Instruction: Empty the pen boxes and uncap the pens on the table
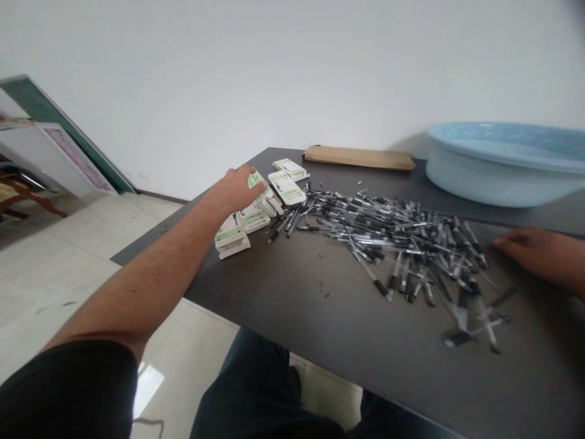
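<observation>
My left hand [240, 188] reaches to the far left of the table, with its thumb and fingers closed around a small green-and-white carton [256, 178]. Several similar cartons [287, 187] lie beside and below it, some with open end flaps. To their right spreads a loose heap of pens [365, 219], clear-barrelled with black grips and lying in many directions. My right hand [525, 247] is at the right edge of this heap, resting on or just over the table. It is blurred, and its fingers are partly hidden.
A large light-blue basin [498, 171] stands at the back right. Flat brown cardboard [359, 157] lies along the wall. The dark table [292, 292] has its near edge above my legs. Framed boards [68, 140] lean on the wall at left, near a wooden chair [27, 192].
</observation>
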{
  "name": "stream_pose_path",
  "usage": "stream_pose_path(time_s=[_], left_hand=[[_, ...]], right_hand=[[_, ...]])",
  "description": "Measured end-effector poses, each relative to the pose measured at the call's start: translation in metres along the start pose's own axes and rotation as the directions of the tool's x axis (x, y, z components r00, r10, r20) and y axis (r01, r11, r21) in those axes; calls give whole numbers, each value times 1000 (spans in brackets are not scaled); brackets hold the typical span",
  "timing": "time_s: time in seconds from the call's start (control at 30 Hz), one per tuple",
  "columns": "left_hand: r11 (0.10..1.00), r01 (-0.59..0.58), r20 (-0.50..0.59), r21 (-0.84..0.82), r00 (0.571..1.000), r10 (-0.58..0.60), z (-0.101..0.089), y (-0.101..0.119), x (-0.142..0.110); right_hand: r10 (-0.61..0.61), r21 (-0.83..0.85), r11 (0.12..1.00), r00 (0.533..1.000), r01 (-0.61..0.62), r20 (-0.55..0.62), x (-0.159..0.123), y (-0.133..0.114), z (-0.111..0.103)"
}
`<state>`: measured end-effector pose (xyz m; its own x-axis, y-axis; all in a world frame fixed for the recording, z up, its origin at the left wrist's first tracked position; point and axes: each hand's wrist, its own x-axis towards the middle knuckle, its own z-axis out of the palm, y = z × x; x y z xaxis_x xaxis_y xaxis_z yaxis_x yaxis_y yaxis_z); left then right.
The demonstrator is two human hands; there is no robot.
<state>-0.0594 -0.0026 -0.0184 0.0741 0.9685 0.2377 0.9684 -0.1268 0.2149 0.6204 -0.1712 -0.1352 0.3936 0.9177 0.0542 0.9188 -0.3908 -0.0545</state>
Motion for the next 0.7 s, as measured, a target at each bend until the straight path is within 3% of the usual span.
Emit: stream_pose_path(time_s=[0.1, 0.17, 0.5, 0.7], left_hand=[[993, 116, 66, 15, 991, -117, 3, 9, 8], [988, 153, 86, 12, 984, -153, 6, 12, 14], [975, 199, 209, -98, 962, -175, 24, -2, 39], [954, 193, 193, -227, 970, -150, 28, -8, 42]], right_hand=[[57, 65, 996, 992, -65, 112, -2, -8, -5], [73, 75, 994, 990, -82, 124, -3, -10, -7], [64, 64, 995, 990, -73, 122, -11, -19, -11], [50, 56, 997, 990, -58, 129, -17, -27, -17]])
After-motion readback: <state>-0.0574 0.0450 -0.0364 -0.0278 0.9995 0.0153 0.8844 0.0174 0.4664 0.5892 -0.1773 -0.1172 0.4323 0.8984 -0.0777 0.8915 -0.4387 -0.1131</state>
